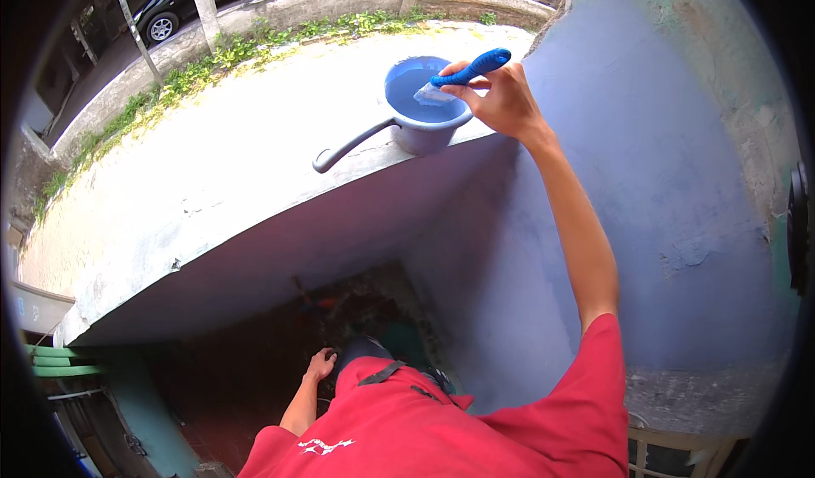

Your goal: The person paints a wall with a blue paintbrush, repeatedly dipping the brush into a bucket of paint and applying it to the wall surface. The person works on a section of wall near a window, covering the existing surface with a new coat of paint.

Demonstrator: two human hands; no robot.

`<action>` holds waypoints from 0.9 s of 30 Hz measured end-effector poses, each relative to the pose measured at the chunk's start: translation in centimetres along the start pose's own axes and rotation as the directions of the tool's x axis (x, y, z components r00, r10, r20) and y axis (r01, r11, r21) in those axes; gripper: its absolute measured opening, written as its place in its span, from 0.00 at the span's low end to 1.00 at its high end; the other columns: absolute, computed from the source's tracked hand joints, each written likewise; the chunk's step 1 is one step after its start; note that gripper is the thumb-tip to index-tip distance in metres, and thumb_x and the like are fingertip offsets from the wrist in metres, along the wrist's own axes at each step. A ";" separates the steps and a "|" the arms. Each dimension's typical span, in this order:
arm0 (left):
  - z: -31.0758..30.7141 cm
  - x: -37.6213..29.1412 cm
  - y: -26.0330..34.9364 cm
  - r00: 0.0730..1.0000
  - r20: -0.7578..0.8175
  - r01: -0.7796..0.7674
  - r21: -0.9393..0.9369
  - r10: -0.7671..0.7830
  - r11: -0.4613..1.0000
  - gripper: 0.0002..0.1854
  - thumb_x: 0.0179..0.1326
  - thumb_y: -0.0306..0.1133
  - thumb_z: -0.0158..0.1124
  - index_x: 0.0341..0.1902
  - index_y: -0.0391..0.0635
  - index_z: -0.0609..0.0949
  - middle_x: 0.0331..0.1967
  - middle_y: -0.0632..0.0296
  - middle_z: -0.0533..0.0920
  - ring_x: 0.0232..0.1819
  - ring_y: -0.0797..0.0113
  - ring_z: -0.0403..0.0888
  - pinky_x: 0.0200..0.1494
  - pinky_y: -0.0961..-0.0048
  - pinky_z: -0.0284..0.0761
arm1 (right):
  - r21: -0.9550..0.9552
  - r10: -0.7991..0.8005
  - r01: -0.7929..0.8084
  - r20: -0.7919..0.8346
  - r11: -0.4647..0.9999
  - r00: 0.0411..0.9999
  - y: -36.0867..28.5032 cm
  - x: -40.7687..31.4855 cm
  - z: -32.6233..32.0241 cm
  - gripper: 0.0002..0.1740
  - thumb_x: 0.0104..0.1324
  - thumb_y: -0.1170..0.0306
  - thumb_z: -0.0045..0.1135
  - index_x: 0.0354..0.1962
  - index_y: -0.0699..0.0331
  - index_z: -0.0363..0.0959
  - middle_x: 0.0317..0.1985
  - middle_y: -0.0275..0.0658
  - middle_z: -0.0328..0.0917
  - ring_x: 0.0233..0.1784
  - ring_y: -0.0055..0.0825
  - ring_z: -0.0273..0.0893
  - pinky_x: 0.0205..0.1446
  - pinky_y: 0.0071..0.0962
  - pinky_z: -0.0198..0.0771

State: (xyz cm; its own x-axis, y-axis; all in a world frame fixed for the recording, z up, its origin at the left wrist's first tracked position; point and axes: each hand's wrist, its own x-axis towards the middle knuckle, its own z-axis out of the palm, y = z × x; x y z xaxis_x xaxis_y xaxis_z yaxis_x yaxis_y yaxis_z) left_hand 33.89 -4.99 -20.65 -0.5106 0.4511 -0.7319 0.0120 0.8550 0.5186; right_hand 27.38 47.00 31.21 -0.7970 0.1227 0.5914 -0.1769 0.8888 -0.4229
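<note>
My right hand (503, 99) grips the blue handle of a paintbrush (481, 67). The brush tilts down, with its pale, wet-looking bristles over or just in the blue paint (417, 99) inside a long-handled plastic dipper (423, 137); whether they touch the liquid I cannot tell. The dipper stands on the ledge of a low wall (255, 191), its handle pointing down and left. Low beside my body hangs my left hand (323, 362), loosely curled and apparently holding nothing.
To the right rises a wall (637, 159) painted blue-lilac, with bare, flaking patches (738, 96) along its far edge. Weeds (255, 51) line a curved concrete wall (312, 3), and a black car (184, 7) is parked beyond. Green rails (63, 360) show at lower left; the floor below is dark.
</note>
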 end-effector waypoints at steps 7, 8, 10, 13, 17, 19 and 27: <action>-0.8 0.5 0.0 0.998 0.043 -0.045 0.057 0.042 0.997 0.28 0.68 0.47 0.60 0.68 0.45 0.76 0.63 0.43 0.79 0.68 0.46 0.75 0.70 0.57 0.70 | 0.009 -0.006 0.006 -0.060 1.000 0.998 -0.5 -1.1 -0.1 0.11 0.61 0.79 0.69 0.42 0.63 0.87 0.40 0.41 0.89 0.44 0.33 0.89 0.53 0.34 0.87; -1.2 0.7 0.0 0.998 0.042 -0.051 0.076 0.048 0.996 0.28 0.68 0.47 0.60 0.68 0.46 0.76 0.63 0.43 0.79 0.68 0.46 0.74 0.71 0.57 0.69 | 0.013 -0.016 0.018 -0.082 1.000 0.996 -0.4 -1.2 -0.2 0.11 0.61 0.79 0.69 0.42 0.63 0.87 0.40 0.41 0.89 0.44 0.33 0.89 0.53 0.34 0.86; -1.7 1.0 0.0 0.997 0.050 -0.065 0.106 0.060 0.992 0.28 0.68 0.47 0.60 0.68 0.46 0.76 0.64 0.43 0.79 0.68 0.46 0.74 0.71 0.57 0.69 | 0.065 -0.033 0.044 -0.156 0.997 0.987 -0.7 -1.4 -0.4 0.11 0.61 0.79 0.70 0.42 0.63 0.87 0.40 0.41 0.89 0.44 0.33 0.89 0.53 0.33 0.86; -2.0 1.5 0.2 0.994 0.081 -0.090 0.143 0.079 0.986 0.29 0.68 0.48 0.60 0.68 0.47 0.76 0.64 0.43 0.78 0.69 0.45 0.73 0.71 0.56 0.69 | 0.041 -0.044 0.052 -0.172 0.998 0.984 -1.1 -1.7 -0.9 0.11 0.61 0.79 0.70 0.42 0.63 0.87 0.40 0.41 0.89 0.44 0.33 0.89 0.53 0.33 0.86; -2.3 2.1 0.2 0.990 0.095 -0.120 0.164 0.106 0.979 0.29 0.68 0.48 0.60 0.68 0.45 0.76 0.64 0.41 0.78 0.68 0.45 0.74 0.71 0.56 0.69 | 0.072 0.079 -0.064 -0.228 0.995 0.970 -1.9 -1.9 -1.1 0.11 0.61 0.76 0.72 0.42 0.62 0.87 0.39 0.41 0.89 0.42 0.32 0.89 0.51 0.33 0.87; -2.4 2.7 1.1 0.985 0.102 -0.157 0.187 0.140 0.970 0.29 0.68 0.45 0.60 0.68 0.44 0.75 0.64 0.40 0.78 0.67 0.45 0.75 0.69 0.56 0.71 | 0.095 0.122 -0.095 -0.330 0.991 0.936 -0.7 -2.7 -1.4 0.10 0.61 0.75 0.72 0.42 0.66 0.86 0.38 0.42 0.89 0.41 0.30 0.89 0.52 0.29 0.85; -3.9 3.7 12.7 0.811 -0.206 -0.581 -0.163 0.548 0.798 0.25 0.69 0.33 0.59 0.68 0.38 0.72 0.59 0.42 0.80 0.58 0.49 0.82 0.58 0.59 0.79 | 0.644 0.528 -0.203 -0.363 0.737 0.767 3.6 -5.9 -0.2 0.14 0.67 0.78 0.65 0.50 0.71 0.79 0.44 0.41 0.86 0.46 0.26 0.85 0.55 0.28 0.85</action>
State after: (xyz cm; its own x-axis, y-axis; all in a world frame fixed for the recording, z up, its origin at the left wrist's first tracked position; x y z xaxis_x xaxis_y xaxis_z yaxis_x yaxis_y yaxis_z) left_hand 28.81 6.57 -15.07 -0.5846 0.7815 -0.2180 0.1663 0.3784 0.9106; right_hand 31.58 49.59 26.33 -0.4953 0.7242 0.4797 -0.3410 0.3458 -0.8741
